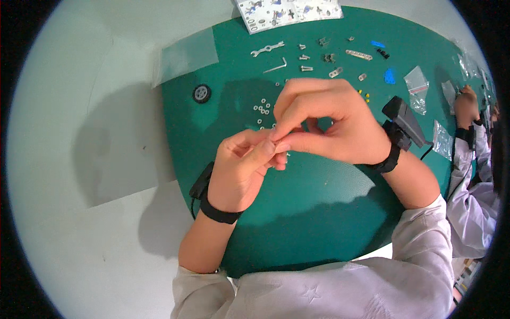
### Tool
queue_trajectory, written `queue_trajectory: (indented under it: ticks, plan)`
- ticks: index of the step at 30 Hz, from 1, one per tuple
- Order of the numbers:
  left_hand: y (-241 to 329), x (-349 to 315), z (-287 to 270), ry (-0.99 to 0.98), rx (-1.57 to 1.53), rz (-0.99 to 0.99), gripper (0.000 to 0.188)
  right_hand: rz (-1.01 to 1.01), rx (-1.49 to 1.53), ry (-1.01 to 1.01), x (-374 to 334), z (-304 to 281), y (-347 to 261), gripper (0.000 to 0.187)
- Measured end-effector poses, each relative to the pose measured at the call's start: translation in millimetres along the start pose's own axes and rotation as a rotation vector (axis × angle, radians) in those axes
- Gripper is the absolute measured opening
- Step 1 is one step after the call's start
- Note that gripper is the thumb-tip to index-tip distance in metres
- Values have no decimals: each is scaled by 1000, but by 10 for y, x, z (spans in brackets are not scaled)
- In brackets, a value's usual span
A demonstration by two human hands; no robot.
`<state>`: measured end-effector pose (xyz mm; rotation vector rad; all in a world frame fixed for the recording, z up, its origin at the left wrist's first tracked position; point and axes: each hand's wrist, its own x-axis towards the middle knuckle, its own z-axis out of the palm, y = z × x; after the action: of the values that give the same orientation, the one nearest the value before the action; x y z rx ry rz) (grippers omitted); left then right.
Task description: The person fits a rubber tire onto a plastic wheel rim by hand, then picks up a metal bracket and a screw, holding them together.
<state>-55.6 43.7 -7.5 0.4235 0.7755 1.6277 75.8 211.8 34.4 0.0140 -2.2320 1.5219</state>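
A tiny silver metal part (287, 154), mostly hidden, sat at frame centre, pinched together between left hand (241, 170) and right hand (332, 125) fingertips; clear plastic bags (416, 80) lay upper right, contents unclear.

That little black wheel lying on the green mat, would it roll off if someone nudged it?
Probably not: the wheel lies flat on its side on the green mat, so a nudge would likely slide it. Its dark tyre looks rubbery, so it may drag. Small, likely light.

Small black wheel (201, 93), flat wrench (267, 49), printed sheet (287, 11), clear plastic bags (417, 87), green mat (319, 212)
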Motion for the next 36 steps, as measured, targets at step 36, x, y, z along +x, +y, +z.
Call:
queue_trajectory:
  ticks: [36]
  plan:
    - [34, -46, 6, -169, 186, 379, 13, -113, 5, -59, 11, -87, -133, 20]
